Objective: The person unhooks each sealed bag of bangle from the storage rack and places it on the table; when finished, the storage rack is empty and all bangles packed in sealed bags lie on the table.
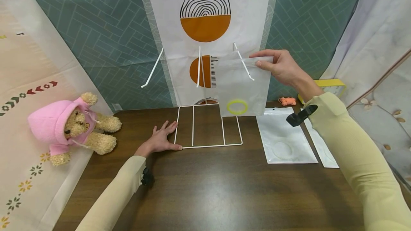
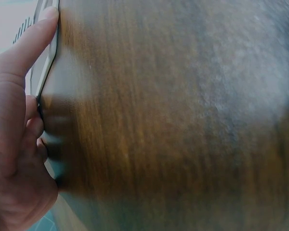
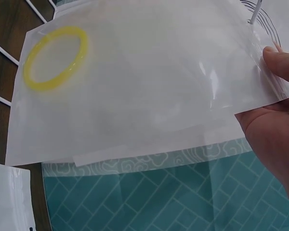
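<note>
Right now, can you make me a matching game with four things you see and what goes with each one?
Things:
1. teddy bear
2. clock
3. raised bag
4. left hand

Clues:
A. pinched by the right hand
B. touching a corner of the white rack
C. dressed in pink
D. has a yellow frame

Right pairs: 1-C, 2-D, 3-A, 4-B

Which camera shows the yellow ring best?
The right wrist view: the yellow ring looks biggest there, its whole loop showing through the bag. The head view shows the whole loop too, but smaller. The left wrist view doesn't show it.
</note>
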A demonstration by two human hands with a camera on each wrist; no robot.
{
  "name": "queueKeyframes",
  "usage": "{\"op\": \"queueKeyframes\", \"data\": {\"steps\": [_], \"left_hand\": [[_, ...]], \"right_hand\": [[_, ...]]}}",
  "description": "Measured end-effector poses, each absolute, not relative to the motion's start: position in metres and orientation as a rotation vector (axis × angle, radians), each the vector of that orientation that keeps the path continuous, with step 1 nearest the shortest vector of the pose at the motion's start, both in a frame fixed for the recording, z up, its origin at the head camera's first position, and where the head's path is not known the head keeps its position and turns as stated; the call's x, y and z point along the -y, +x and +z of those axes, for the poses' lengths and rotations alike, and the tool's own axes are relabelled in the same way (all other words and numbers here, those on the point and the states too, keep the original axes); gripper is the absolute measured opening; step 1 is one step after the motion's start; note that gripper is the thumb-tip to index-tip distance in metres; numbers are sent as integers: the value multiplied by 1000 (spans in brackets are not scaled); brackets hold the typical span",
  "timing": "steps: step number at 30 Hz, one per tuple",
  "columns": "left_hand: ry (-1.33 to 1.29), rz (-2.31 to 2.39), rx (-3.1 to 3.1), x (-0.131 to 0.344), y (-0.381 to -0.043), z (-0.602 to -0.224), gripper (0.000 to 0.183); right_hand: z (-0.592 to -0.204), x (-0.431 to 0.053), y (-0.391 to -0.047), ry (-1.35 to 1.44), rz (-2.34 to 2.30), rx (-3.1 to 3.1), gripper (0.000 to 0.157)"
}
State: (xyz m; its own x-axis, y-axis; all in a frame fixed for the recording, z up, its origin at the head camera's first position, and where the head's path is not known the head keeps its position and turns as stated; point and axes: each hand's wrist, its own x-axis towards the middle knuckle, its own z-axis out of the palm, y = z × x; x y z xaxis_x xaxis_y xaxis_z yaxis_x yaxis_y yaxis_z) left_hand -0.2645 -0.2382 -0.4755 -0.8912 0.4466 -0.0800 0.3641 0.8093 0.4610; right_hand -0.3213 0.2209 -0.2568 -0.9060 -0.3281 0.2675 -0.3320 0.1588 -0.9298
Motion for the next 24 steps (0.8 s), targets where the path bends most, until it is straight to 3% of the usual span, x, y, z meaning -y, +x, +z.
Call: {"op": "queueKeyframes", "data": {"steps": [15, 24], "left_hand": [[635, 671, -2808, 238, -265, -475, 113], [635, 661, -2809, 238, -265, -475, 113]], "right_hand": [[-257, -221, -315, 655, 2046, 2327, 21], [-255, -222, -307, 592, 1885, 2433, 22]]}}
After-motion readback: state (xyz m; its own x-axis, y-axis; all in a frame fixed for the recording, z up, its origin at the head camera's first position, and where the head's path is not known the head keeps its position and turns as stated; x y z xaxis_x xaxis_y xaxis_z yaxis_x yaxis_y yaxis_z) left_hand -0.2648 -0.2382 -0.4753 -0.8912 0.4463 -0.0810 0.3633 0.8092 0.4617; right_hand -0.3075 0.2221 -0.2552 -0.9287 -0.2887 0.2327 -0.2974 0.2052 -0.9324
